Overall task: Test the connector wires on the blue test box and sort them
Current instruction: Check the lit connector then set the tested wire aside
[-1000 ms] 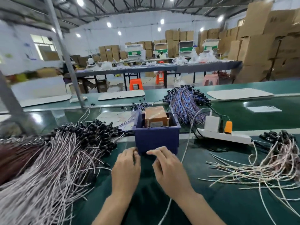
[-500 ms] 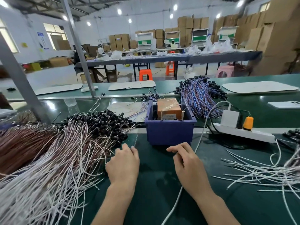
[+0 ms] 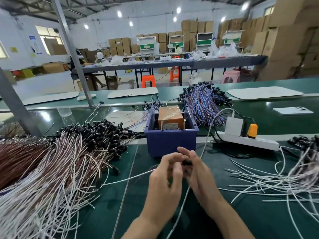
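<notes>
Your left hand and right hand pinch together one connector wire at its black plug, just in front of the blue test box, I think to aim it for testing.

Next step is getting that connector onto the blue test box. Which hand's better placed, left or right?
Right, likely. The right hand pinches the black connector at its fingertips, just in front of the blue test box. The left hand holds the trailing wire, farther from the plug end.
</notes>
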